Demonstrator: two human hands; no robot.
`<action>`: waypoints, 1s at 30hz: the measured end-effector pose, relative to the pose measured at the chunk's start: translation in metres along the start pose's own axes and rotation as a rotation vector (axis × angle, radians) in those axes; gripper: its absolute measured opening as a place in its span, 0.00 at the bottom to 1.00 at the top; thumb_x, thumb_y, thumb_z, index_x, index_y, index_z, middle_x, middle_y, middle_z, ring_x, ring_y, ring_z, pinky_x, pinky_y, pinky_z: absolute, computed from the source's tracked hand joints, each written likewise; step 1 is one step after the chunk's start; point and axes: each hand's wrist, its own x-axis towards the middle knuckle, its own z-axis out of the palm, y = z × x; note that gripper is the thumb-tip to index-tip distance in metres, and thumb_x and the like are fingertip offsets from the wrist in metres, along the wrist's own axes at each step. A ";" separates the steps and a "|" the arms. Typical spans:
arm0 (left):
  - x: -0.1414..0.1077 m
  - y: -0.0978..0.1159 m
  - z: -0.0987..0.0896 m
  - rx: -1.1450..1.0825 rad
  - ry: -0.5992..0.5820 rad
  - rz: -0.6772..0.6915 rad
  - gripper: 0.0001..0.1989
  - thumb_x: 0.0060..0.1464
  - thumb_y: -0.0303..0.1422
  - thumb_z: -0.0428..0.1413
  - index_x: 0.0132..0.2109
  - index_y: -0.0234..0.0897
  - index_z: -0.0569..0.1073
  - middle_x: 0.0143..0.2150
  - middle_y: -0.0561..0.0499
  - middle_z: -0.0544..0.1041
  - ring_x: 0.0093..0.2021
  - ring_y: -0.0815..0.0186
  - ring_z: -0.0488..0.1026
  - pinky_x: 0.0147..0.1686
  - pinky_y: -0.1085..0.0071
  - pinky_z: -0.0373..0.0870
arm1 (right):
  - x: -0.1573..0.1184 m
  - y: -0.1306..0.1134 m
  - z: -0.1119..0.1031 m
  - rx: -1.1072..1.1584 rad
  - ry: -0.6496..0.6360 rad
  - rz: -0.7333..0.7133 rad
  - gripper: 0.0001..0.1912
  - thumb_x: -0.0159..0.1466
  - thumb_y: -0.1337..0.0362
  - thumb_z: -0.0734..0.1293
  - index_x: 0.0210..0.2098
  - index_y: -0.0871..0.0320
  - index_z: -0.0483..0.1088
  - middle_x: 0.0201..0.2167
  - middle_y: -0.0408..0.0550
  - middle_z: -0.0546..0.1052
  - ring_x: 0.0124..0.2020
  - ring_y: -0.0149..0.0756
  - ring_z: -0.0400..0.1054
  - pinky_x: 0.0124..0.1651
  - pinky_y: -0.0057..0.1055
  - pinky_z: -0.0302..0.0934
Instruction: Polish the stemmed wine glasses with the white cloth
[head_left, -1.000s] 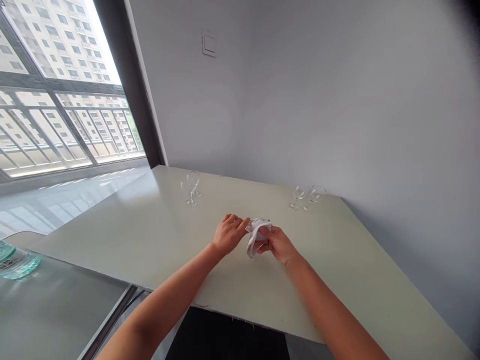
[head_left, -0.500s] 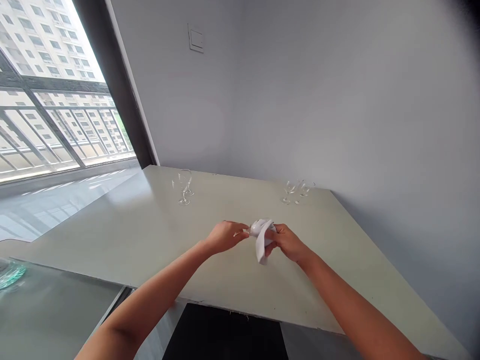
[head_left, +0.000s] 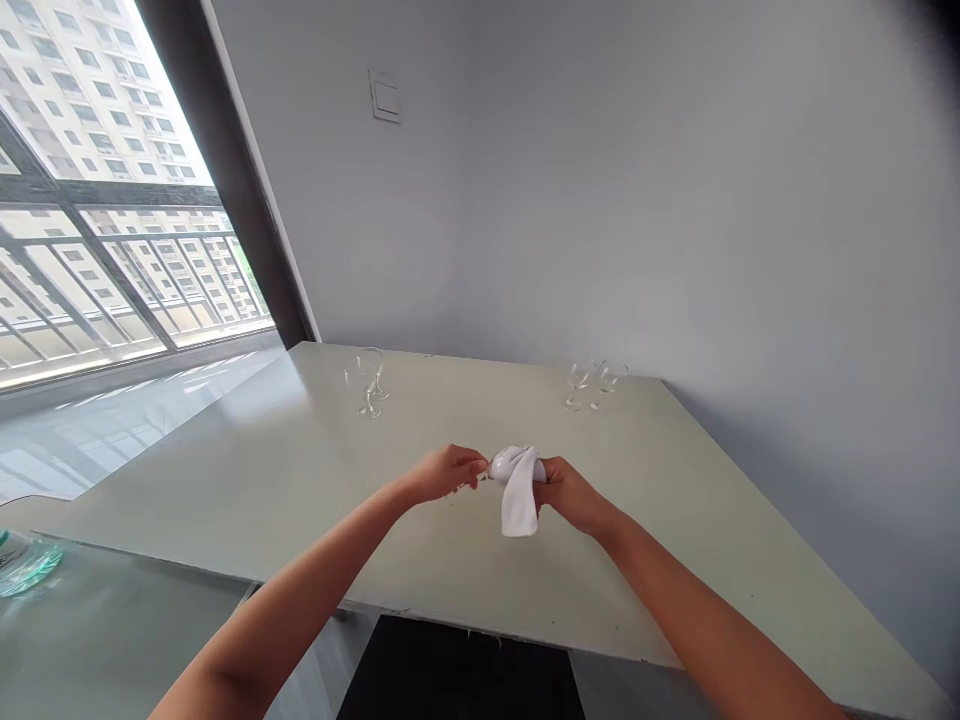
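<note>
My left hand (head_left: 444,473) is closed at the stem end of a wine glass (head_left: 496,468), which lies sideways above the table. White cloth fills or covers the glass's bowl; I cannot tell how much is inside. From the right, my right hand (head_left: 571,490) grips the white cloth (head_left: 519,508) at the bowl end, and a flap of it hangs down. The fingertips of the right hand are partly hidden behind the cloth. Both hands are over the middle of the pale table (head_left: 450,560).
Stemmed glasses (head_left: 370,408) stand at the table's back left. More stemmed glasses (head_left: 578,380) are at the back right, near the grey wall (head_left: 675,200). A greenish glass vessel (head_left: 30,568) rests on a lower surface at far left. Something black (head_left: 457,670) is below the front edge.
The cloth has turned around the bowl, and its flap now hangs broader and straight down. Both hands have shifted slightly in place. The camera view has tilted a little.
</note>
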 end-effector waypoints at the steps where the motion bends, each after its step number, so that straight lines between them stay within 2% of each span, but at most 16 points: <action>1: -0.002 0.003 0.002 0.153 0.142 0.034 0.22 0.56 0.46 0.42 0.42 0.37 0.72 0.31 0.48 0.73 0.33 0.65 0.67 0.36 0.68 0.62 | 0.003 0.007 0.000 0.078 0.072 0.003 0.11 0.52 0.58 0.67 0.25 0.61 0.72 0.18 0.43 0.71 0.19 0.31 0.66 0.24 0.29 0.61; 3: -0.005 0.007 0.007 0.422 0.343 0.128 0.18 0.55 0.44 0.45 0.43 0.38 0.72 0.33 0.46 0.73 0.37 0.62 0.67 0.41 0.64 0.60 | 0.007 0.019 0.002 0.222 0.171 0.022 0.08 0.53 0.60 0.66 0.26 0.59 0.71 0.15 0.41 0.69 0.16 0.29 0.63 0.23 0.28 0.59; 5: -0.008 0.007 0.009 0.524 0.401 0.184 0.16 0.56 0.42 0.45 0.40 0.38 0.73 0.29 0.46 0.72 0.35 0.63 0.66 0.40 0.64 0.60 | 0.007 0.024 0.005 0.259 0.166 0.023 0.07 0.52 0.61 0.66 0.26 0.59 0.71 0.16 0.41 0.69 0.16 0.28 0.62 0.22 0.28 0.58; 7: -0.011 0.006 0.009 0.428 0.401 0.134 0.16 0.55 0.42 0.46 0.36 0.38 0.74 0.25 0.48 0.71 0.30 0.66 0.65 0.35 0.68 0.61 | 0.003 0.021 0.007 0.129 0.079 0.001 0.08 0.53 0.61 0.65 0.26 0.59 0.71 0.19 0.43 0.71 0.18 0.31 0.64 0.25 0.30 0.59; 9: -0.013 0.004 0.006 0.165 0.297 0.000 0.15 0.52 0.43 0.49 0.33 0.38 0.75 0.23 0.51 0.70 0.26 0.69 0.64 0.29 0.72 0.61 | -0.002 0.011 0.006 -0.115 -0.011 -0.043 0.08 0.53 0.60 0.64 0.25 0.59 0.70 0.21 0.44 0.71 0.22 0.33 0.65 0.27 0.32 0.60; 13: -0.012 0.001 -0.001 -0.473 -0.081 -0.222 0.18 0.46 0.45 0.53 0.32 0.34 0.74 0.18 0.55 0.64 0.20 0.73 0.61 0.24 0.73 0.63 | -0.008 -0.010 -0.007 -0.564 -0.091 -0.181 0.09 0.55 0.61 0.64 0.20 0.56 0.67 0.20 0.40 0.67 0.24 0.31 0.60 0.29 0.30 0.56; 14: -0.011 0.000 -0.002 -0.566 -0.121 -0.247 0.18 0.45 0.45 0.54 0.32 0.32 0.74 0.18 0.55 0.63 0.19 0.73 0.60 0.24 0.72 0.63 | -0.009 -0.012 -0.012 -0.611 -0.097 -0.202 0.09 0.55 0.60 0.64 0.21 0.56 0.67 0.20 0.40 0.67 0.24 0.31 0.59 0.30 0.29 0.56; 16: -0.010 -0.003 -0.002 -0.633 -0.111 -0.289 0.18 0.44 0.44 0.55 0.32 0.31 0.74 0.17 0.55 0.63 0.19 0.74 0.60 0.24 0.72 0.64 | -0.011 -0.012 -0.023 -0.620 -0.080 -0.218 0.10 0.57 0.59 0.62 0.24 0.56 0.69 0.23 0.41 0.68 0.27 0.32 0.60 0.32 0.30 0.56; 18: -0.010 -0.006 -0.003 -0.593 -0.039 -0.326 0.17 0.43 0.43 0.56 0.31 0.32 0.74 0.18 0.55 0.63 0.19 0.74 0.61 0.23 0.73 0.62 | -0.015 -0.006 -0.033 -0.573 -0.002 -0.235 0.11 0.59 0.58 0.60 0.28 0.55 0.70 0.27 0.43 0.70 0.31 0.36 0.62 0.35 0.32 0.58; 21: -0.012 -0.008 -0.004 -0.446 0.112 -0.380 0.16 0.43 0.44 0.54 0.30 0.34 0.74 0.18 0.55 0.64 0.19 0.74 0.61 0.21 0.75 0.59 | -0.022 0.000 -0.041 -0.538 0.221 -0.304 0.14 0.61 0.58 0.57 0.33 0.55 0.72 0.31 0.48 0.72 0.36 0.41 0.64 0.38 0.36 0.59; 24: -0.013 -0.003 -0.001 -0.241 0.250 -0.441 0.17 0.46 0.46 0.51 0.28 0.36 0.73 0.20 0.54 0.67 0.19 0.73 0.60 0.19 0.76 0.55 | -0.025 -0.003 -0.027 -0.772 0.384 -0.431 0.14 0.62 0.58 0.57 0.40 0.52 0.71 0.44 0.50 0.71 0.50 0.46 0.58 0.47 0.43 0.56; 27: -0.011 0.008 0.008 -0.095 0.268 -0.405 0.16 0.48 0.44 0.49 0.26 0.37 0.72 0.21 0.54 0.68 0.19 0.73 0.60 0.19 0.76 0.53 | -0.014 -0.005 0.004 -1.238 0.332 -0.587 0.16 0.61 0.57 0.59 0.48 0.51 0.67 0.53 0.48 0.66 0.59 0.51 0.46 0.57 0.53 0.41; 28: -0.010 0.011 0.012 -0.042 0.272 -0.362 0.15 0.49 0.41 0.48 0.24 0.37 0.71 0.20 0.54 0.67 0.19 0.73 0.59 0.19 0.76 0.52 | -0.008 -0.002 0.014 -1.359 0.304 -0.637 0.18 0.61 0.57 0.59 0.49 0.53 0.66 0.53 0.49 0.66 0.59 0.52 0.47 0.57 0.55 0.38; 30: -0.009 0.016 0.018 0.083 0.304 -0.273 0.14 0.49 0.36 0.46 0.21 0.37 0.68 0.17 0.54 0.64 0.19 0.72 0.57 0.20 0.75 0.50 | 0.006 0.004 0.031 -1.494 0.295 -0.716 0.20 0.62 0.58 0.58 0.51 0.57 0.64 0.51 0.53 0.68 0.56 0.51 0.52 0.57 0.54 0.39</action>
